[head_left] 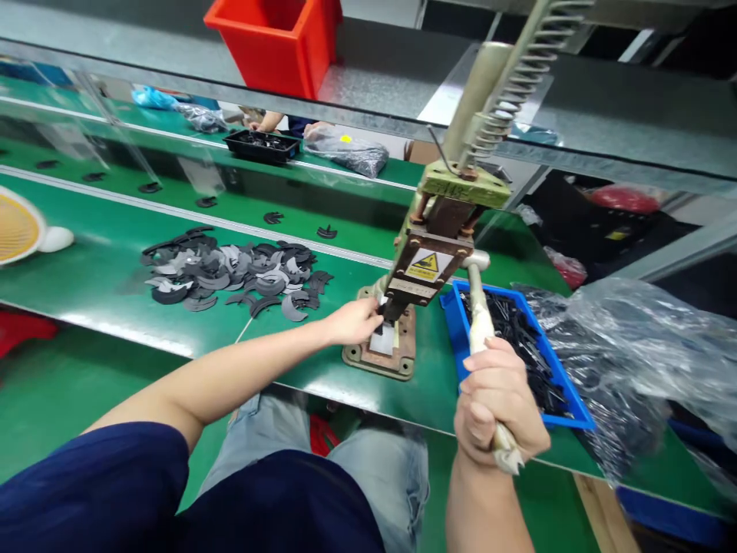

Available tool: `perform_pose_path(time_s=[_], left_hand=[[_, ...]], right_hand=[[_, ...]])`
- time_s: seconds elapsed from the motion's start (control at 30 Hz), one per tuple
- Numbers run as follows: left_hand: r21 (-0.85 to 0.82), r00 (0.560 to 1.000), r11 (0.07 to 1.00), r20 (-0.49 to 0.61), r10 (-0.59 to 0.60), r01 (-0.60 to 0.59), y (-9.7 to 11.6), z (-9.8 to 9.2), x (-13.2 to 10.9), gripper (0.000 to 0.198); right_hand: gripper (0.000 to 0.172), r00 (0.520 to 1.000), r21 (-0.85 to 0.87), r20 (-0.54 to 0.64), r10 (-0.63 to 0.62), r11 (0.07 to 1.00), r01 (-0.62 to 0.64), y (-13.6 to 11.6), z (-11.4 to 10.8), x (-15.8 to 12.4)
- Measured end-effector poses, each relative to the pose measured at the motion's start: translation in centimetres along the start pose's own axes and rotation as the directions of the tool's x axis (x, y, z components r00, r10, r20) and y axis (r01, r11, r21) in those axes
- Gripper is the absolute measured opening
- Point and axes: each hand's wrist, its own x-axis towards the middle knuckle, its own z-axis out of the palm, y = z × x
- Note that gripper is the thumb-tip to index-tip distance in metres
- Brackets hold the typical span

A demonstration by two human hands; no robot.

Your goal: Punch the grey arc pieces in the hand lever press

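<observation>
A small hand press (pixel 429 261) with a yellow warning label stands on the green bench (pixel 104 284). My right hand (pixel 498 403) is wrapped round its tape-covered lever (pixel 480 326), which is pulled down toward me. My left hand (pixel 357 319) reaches to the press base (pixel 383 349), fingers pinched on a small dark part under the ram. A heap of dark crescent-shaped pieces (pixel 230 273) lies to the left of the press.
A blue tray (pixel 570 403) of black parts sits right of the press, next to a clear plastic bag (pixel 645 361). A red bin (pixel 276 42) stands on the upper shelf. Across the belt are a black tray (pixel 262 144), another bag (pixel 348 153) and another person's hand (pixel 262 121).
</observation>
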Motion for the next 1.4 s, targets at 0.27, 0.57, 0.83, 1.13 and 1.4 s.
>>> perform_pose_path(time_s=[0.27, 0.57, 0.83, 1.13, 1.4], left_hand=[[0.354, 0.922, 0.934, -0.377, 0.092, 0.051, -7.0, -4.9, -9.8, 0.030], [0.439, 0.847, 0.761, -0.460, -0.265, 0.477, -10.7, -9.1, -9.6, 0.074], [0.103, 0.927, 0.959, -0.298, -0.225, 0.266, -11.3, -7.7, -9.6, 0.029], [0.226, 0.988, 0.974, -0.152, 0.037, -0.002, -7.6, -5.0, -6.6, 0.015], [-0.319, 0.950, 0.943, -0.252, -0.183, 0.097, -7.5, -2.2, -3.9, 0.025]], right_hand=[[0.037, 0.992, 0.033, -0.121, -0.042, 0.998, 0.046, 0.7, 1.2, 0.4], [0.035, 0.988, 0.054, -0.138, -0.073, 0.995, 0.082, 1.1, 1.2, 0.3], [0.033, 0.989, 0.045, -0.129, -0.079, 0.995, 0.085, 0.8, 1.3, 0.4], [0.033, 0.994, 0.018, -0.104, -0.045, 0.999, 0.048, 0.4, 1.2, 0.3], [0.033, 0.996, 0.010, -0.077, -0.053, 0.998, 0.054, 0.3, 1.1, 0.4]])
